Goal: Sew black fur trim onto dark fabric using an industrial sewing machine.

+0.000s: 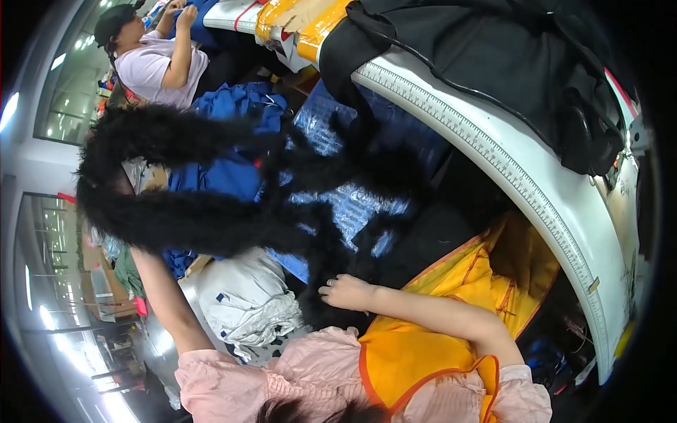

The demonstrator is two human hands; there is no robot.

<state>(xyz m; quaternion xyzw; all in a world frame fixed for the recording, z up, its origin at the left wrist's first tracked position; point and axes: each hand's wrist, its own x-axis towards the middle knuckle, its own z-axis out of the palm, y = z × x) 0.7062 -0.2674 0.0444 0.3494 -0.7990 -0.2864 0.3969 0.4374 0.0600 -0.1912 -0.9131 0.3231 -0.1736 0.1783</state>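
Note:
A long black fluffy strip (190, 222), like fur or feather trim, loops across the left and middle of the view, blurred in places. My left forearm (161, 289) reaches up and outward into the loop at the far left; the fluff hides most of that hand and its fingers. Close to my body, my right hand (345, 292) is closed, its fingers curled into dark fluffy material at the strip's lower end. A ring shows on one finger. Where the strip's ends lie among the other black cloth, I cannot make out.
Black cloth (486, 49) lies on a white curved-looking table edge with a measuring scale (486, 144). Blue fabric (233, 180) and clear-wrapped blue packages (352, 211) lie beneath the strip. White garments (247, 296) sit near my left side. Another person (162, 67) works at far left.

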